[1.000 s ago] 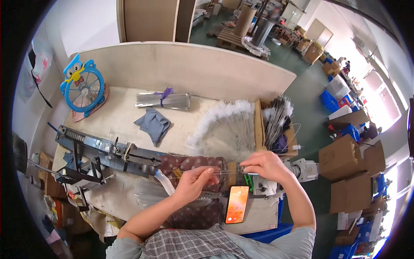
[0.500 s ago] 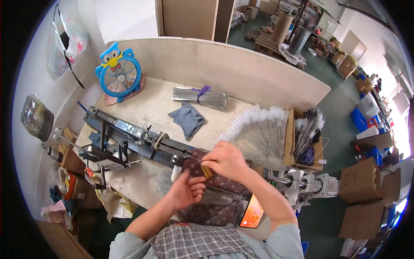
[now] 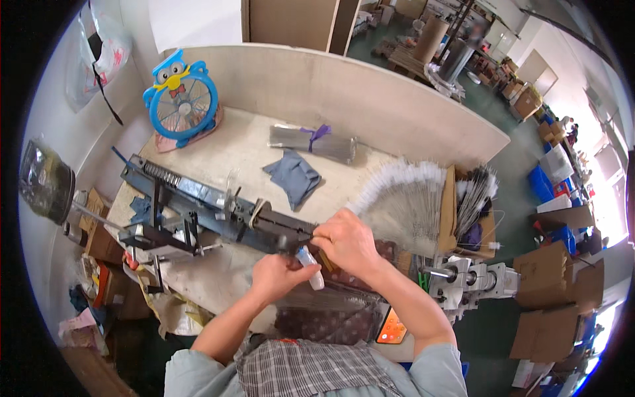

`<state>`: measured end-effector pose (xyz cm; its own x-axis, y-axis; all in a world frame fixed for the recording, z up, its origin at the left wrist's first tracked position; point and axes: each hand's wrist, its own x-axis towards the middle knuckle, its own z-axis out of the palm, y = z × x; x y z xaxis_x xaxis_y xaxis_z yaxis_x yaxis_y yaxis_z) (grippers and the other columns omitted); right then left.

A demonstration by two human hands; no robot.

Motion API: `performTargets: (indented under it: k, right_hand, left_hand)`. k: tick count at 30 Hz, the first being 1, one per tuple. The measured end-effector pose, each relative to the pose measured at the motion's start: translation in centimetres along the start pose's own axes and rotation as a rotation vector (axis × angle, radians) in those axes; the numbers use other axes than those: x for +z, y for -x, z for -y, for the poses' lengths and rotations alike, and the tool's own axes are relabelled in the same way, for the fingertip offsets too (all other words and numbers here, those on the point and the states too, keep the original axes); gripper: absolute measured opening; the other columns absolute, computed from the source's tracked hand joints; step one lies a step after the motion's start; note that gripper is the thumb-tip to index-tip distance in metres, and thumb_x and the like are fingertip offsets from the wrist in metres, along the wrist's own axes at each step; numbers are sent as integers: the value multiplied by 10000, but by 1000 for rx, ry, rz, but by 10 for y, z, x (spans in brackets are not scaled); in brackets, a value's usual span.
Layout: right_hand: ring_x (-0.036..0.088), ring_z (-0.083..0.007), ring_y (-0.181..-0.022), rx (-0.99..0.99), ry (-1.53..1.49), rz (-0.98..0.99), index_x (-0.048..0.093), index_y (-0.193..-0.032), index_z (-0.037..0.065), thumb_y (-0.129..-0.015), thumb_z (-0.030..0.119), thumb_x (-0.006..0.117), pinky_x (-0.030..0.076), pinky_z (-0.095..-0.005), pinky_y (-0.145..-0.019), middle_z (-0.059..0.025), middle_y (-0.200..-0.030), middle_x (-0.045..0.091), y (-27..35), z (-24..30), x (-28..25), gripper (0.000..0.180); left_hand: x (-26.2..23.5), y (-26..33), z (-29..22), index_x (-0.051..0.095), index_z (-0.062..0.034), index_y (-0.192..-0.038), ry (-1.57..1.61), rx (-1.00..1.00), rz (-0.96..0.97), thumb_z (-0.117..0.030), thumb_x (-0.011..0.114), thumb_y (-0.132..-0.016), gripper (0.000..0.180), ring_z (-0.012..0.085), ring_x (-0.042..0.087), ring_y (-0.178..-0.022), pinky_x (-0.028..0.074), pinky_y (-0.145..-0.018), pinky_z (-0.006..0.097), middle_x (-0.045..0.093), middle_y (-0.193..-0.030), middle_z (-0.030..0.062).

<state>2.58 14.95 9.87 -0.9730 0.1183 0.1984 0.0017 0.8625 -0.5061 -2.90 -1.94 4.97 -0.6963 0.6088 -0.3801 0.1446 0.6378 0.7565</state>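
Both hands work at the end of a long blue metal jig on a cluttered desk.

The left hand (image 3: 276, 276) is clenched around a small clear tube (image 3: 309, 266) just below the jig (image 3: 218, 212), which lies aslant across the desk (image 3: 251, 152). The right hand (image 3: 347, 241) pinches something thin at the jig's near end; what its fingers grasp is too small to make out, possibly one wire. Beside it a fan of white-tipped brushes (image 3: 403, 202) spreads out, and a sleeve could drag them out of order, I judge. A fingertip so near the jig's moving parts might get nipped. The tube could slip and roll off. A phone (image 3: 391, 327) is half hidden under the right forearm, and the right palm covers the contact point.
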Motion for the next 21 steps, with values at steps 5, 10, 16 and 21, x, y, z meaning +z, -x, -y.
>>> performTargets:
  k: [5,10,16,21]
  right_hand:
    - [565,-239,-858,-139,-21,-134,681,-814,96,-751,156,642,488,-361,-704,-44,-769,632,13,-7,-13,95]
    - [606,-246,-781,-167,3,-252,670,-874,77,-745,126,678,502,-342,-660,-49,-802,647,60,-11,-29,138]
    - [635,-252,-763,-129,-91,-142,628,-1019,68,-770,176,670,510,-358,-630,-82,-893,642,69,-29,20,275]
    - [617,-237,-762,-162,69,3,566,-849,69,-735,220,674,496,-343,-612,-68,-797,553,63,-44,45,218]
  left_hand:
    - [25,-1,18,667,21,-813,213,-19,-10,-402,686,-762,427,192,637,-669,480,-615,326,663,-737,96]
    - [53,7,0,517,28,-930,1283,38,20,-149,582,-842,208,151,594,-746,492,-737,324,615,-855,92]
    - [42,-8,14,540,22,-670,198,217,-188,-55,630,-707,124,111,599,-596,465,-518,260,598,-626,54]
    - [23,7,21,545,2,-958,171,125,-160,-194,689,-777,303,130,612,-745,482,-610,262,627,-836,90]
